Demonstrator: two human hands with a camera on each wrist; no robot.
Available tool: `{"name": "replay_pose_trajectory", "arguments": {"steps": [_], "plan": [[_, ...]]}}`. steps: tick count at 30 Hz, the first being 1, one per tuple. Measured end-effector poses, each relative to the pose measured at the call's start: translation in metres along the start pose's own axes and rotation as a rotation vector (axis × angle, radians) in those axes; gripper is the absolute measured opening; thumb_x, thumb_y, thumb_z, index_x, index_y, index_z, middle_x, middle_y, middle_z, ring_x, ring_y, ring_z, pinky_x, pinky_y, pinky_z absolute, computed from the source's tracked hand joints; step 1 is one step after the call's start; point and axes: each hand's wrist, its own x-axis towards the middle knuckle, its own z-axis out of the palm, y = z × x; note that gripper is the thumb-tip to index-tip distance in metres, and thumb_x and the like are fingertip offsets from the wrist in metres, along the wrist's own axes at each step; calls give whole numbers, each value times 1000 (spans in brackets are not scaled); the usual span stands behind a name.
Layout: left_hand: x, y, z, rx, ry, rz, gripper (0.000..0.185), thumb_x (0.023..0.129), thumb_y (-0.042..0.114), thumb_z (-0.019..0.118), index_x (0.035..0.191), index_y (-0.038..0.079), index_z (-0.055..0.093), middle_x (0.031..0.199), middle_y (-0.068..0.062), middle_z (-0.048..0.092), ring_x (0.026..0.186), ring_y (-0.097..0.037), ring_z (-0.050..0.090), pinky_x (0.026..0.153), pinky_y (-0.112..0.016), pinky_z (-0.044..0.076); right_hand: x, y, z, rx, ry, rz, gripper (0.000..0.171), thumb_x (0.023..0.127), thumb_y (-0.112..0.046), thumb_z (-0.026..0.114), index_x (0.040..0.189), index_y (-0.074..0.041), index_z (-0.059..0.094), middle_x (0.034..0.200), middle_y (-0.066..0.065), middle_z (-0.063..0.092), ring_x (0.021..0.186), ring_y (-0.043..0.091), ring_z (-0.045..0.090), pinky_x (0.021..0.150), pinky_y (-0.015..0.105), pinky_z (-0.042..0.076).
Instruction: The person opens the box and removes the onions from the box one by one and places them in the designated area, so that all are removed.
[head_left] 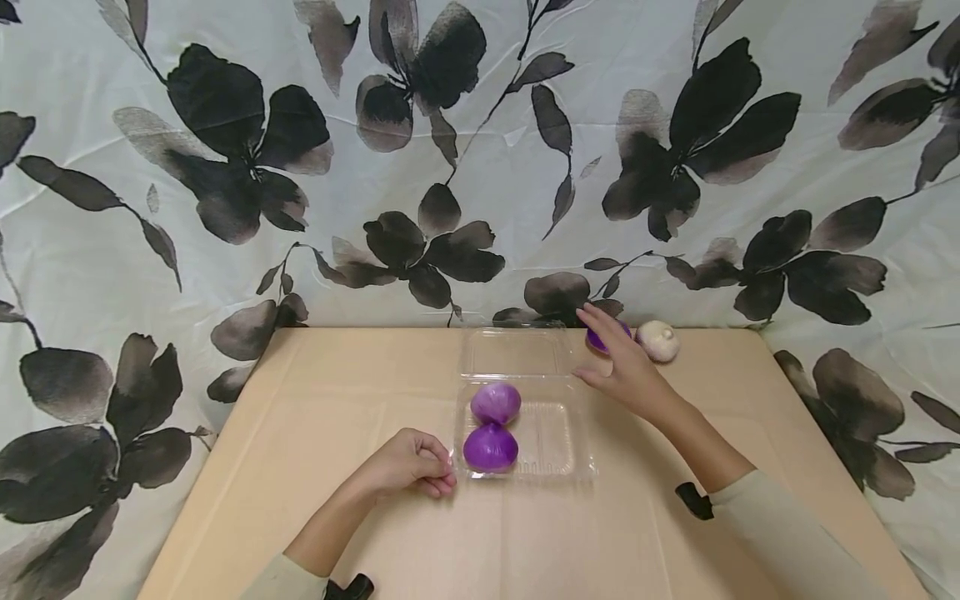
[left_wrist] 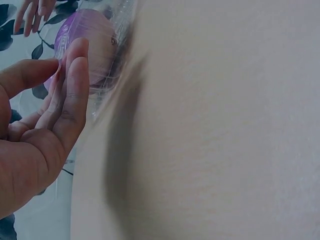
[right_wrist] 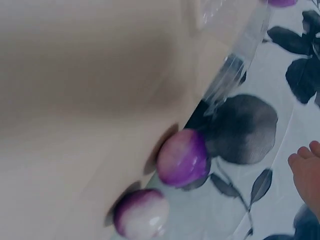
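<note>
A clear plastic clamshell container (head_left: 551,442) lies with its lid (head_left: 513,352) folded back toward the wall. Two purple onions (head_left: 491,447) sit one behind the other in its left half. My left hand (head_left: 411,465) pinches the container's front left edge between thumb and fingertips. Over the back of the table, right of the lid, my right hand (head_left: 626,371) hovers with its fingers spread and nothing held. It partly covers a third purple onion (right_wrist: 183,158) in the head view. Beside that one is a white-and-purple onion (right_wrist: 142,214).
The light tan table (head_left: 337,383) ends at a back edge against a hanging cloth (head_left: 480,167) with dark flowers. Both loose onions rest close to that edge. A black wrist strap (head_left: 694,501) shows at the right sleeve.
</note>
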Motion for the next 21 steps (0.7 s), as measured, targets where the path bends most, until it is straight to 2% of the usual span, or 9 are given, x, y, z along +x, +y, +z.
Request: {"name": "replay_pose_trajectory", "arguments": {"steps": [5,11,17,21], "plan": [[-2,-1,-2,9,-6,5,11,92,-5,64,99,-13,64,85,-18,76,75,-22,77,71,-36,68,5,-17,13,-27,-96,-68,92,85,-15,85,161,-15,33,170,10,28,153,37,34,120,57,42],[-3,-1,-2,10,-10,-1,6,92,-6,63,96,-10,65,85,-17,76,75,-23,77,72,-37,68,10,-30,31,-47,-224,-117,90,87,-18,84,162,-15,34,170,8,29,155,33,31,125,54,36],[-5,-1,-2,7,-15,2,5,92,-7,62,94,-9,65,84,-18,76,75,-22,77,71,-36,68,20,-38,48,-49,-278,-180,86,87,-20,85,159,-13,39,162,10,42,151,30,38,125,51,37],[-5,0,-2,6,-21,6,6,92,-6,62,95,-10,65,84,-18,76,75,-22,77,71,-36,68,25,-44,55,-59,-347,-218,83,86,-17,85,157,-14,42,162,9,43,151,30,38,125,52,37]]}}
